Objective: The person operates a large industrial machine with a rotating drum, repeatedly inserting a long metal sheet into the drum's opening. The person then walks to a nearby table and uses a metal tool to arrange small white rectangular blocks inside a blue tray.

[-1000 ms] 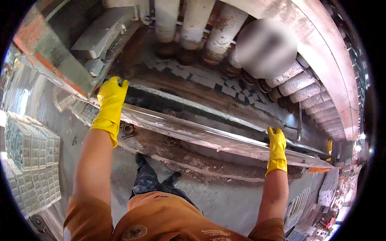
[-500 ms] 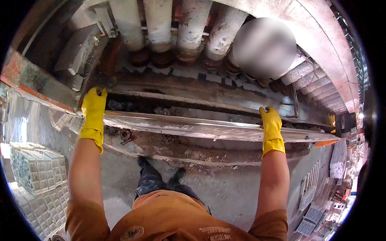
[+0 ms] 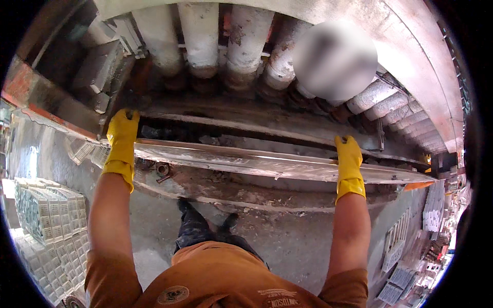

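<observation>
- Head view: a grimy workshop with a stained concrete floor (image 3: 287, 241); a row of pale, crusted rollers (image 3: 200, 36) curves overhead above a dark machine bed (image 3: 231, 120).
- A long, shiny metal strip (image 3: 246, 161) runs across the frame from left to right at the front of the machine, its far right end tipped orange.
- The left hand (image 3: 122, 134), in a yellow rubber glove, rests over the strip's left end, its fingers (image 3: 127, 115) reaching beyond the edge toward the dark bed; whether they are curled tight on the metal cannot be told.
- The right hand (image 3: 348, 156), also gloved in yellow, lies on the strip well to the right, its fingers (image 3: 345, 141) together and laid flat across the top edge.
- Both bare forearms rise from the lower edge; the person wears an orange shirt (image 3: 221, 280) and dark trousers.
- Stacks of pale gridded blocks (image 3: 43, 215) stand on the floor at left; more flat stacked pieces (image 3: 405, 246) lie at lower right.
</observation>
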Available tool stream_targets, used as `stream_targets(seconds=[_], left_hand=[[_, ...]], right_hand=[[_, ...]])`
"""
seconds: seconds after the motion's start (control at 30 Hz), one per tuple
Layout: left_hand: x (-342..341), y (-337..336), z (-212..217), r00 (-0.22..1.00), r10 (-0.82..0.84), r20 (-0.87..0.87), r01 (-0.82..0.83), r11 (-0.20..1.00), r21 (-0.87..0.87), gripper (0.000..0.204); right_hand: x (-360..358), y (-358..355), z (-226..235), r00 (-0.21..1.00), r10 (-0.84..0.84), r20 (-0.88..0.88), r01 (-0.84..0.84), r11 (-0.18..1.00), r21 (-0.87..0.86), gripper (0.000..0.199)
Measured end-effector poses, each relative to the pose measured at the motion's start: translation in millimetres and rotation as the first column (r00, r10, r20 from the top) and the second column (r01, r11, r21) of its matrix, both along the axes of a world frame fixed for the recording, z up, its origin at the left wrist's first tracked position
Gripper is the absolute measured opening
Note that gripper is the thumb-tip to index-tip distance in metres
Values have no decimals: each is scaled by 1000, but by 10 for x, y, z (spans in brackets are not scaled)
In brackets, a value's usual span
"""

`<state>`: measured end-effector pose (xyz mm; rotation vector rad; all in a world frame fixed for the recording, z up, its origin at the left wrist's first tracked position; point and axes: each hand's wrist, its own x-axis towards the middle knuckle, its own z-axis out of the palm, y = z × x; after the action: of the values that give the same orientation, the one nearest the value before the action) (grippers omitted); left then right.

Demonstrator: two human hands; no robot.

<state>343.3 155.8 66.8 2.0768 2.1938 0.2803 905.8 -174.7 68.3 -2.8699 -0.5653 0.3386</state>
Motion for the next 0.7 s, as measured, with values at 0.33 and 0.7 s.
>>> stream_targets(seconds=[0.33, 0.7], left_hand=[[70, 85, -14, 1000, -7, -6, 8, 999, 50, 52], [-114, -253, -44, 999, -11, 49, 7, 997, 80, 49]], right_hand=[[42, 90, 87, 991, 97, 90, -87, 991, -102, 62], [-174, -318, -10, 985, 113, 130, -104, 991, -79, 56]])
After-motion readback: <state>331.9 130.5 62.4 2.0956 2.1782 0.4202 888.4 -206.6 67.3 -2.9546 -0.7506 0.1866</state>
